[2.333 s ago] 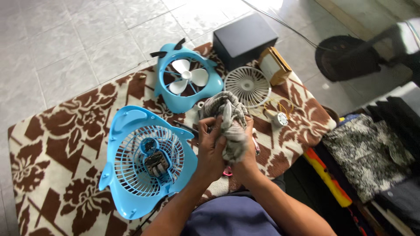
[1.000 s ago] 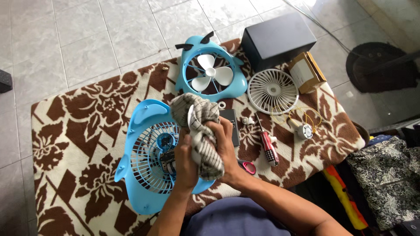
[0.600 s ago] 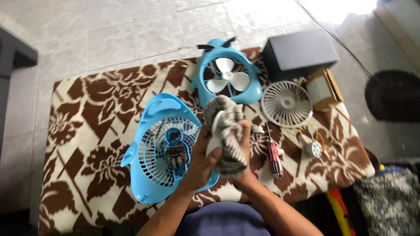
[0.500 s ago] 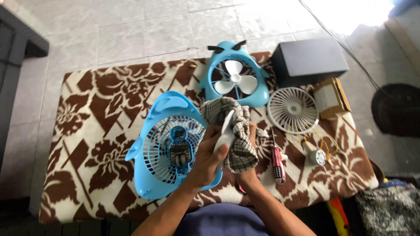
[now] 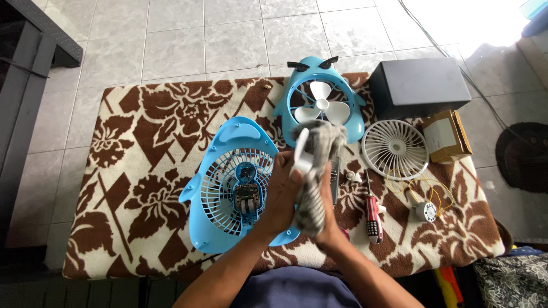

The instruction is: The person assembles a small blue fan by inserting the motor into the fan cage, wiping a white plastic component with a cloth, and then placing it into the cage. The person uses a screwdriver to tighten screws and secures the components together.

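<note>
Blue fan housings beside screwdriver

Bare patterned blanket lies left; blue fan housings, white grille and screwdriver crowd right.

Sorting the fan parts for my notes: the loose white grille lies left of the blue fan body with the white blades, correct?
No. The head view shows the white grille lying right of the blue fan body with the white blades, beside the small cardboard box.
</note>
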